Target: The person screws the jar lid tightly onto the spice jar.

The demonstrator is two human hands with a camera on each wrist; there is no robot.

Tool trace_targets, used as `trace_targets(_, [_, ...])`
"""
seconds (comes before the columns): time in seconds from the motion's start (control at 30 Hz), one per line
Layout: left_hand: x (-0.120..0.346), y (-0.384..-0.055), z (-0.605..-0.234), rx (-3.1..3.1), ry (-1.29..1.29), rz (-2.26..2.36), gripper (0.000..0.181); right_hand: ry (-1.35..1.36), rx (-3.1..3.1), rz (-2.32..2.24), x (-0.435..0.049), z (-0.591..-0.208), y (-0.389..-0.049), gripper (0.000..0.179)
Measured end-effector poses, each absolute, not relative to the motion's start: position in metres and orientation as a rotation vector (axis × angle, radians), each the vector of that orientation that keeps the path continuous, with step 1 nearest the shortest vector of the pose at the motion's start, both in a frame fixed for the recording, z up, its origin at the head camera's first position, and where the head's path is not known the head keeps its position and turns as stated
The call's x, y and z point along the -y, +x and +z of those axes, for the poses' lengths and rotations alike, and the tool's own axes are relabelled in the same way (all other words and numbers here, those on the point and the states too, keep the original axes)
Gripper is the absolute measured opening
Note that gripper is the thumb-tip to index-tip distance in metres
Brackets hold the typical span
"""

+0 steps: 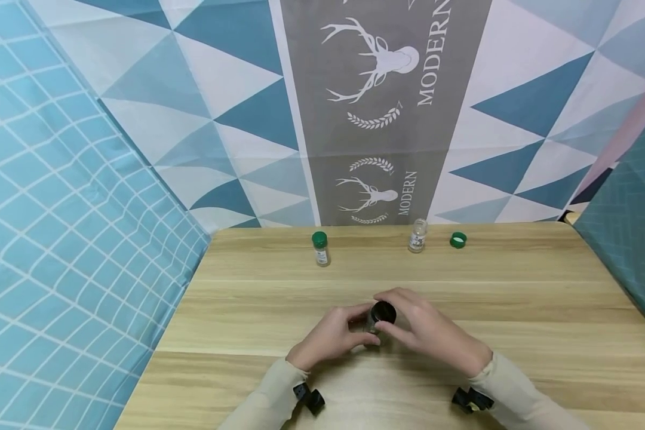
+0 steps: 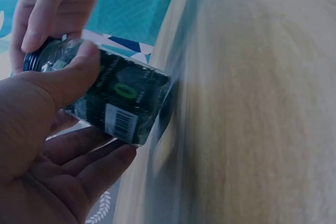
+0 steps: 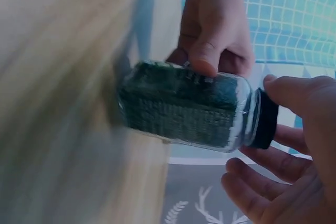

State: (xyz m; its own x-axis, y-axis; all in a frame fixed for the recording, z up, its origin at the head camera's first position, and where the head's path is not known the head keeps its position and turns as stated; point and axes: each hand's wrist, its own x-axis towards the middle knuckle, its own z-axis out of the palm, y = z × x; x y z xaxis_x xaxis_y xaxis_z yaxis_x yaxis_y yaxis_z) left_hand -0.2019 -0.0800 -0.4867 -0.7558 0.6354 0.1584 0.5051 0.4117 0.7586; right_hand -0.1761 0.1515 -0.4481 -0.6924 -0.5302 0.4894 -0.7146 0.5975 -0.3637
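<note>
A squarish clear jar (image 3: 181, 108) with a dark green label and a black lid (image 1: 383, 311) stands near the middle of the wooden table. My left hand (image 1: 330, 337) grips the jar's body, thumb on one side and fingers on the other. At the top, my right hand (image 1: 435, 331) holds the lid between thumb and fingers. The lid sits on the jar's neck. A barcode shows on the jar (image 2: 121, 90) in the left wrist view. The contents are hard to make out behind the label.
Toward the table's back edge stand a small bottle with a green cap (image 1: 320, 248) and an uncapped clear bottle (image 1: 417, 236). A loose green cap (image 1: 458, 240) lies right of the latter. Patterned cloth (image 1: 247, 119) hangs behind the table (image 1: 236, 334).
</note>
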Motion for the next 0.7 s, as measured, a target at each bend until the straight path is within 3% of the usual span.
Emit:
trace_targets(0.33, [0.082,-0.206,-0.488,-2.431,1.0,1.342,0.058,0.96,2.502,1.031,-0.153,-0.472,-0.17,0.066])
trace_targets(0.7, [0.082,-0.208,-0.494,-2.386,0.926,1.413,0.063,0.921,2.525,1.312,-0.148,-0.478,-0.175,0.055])
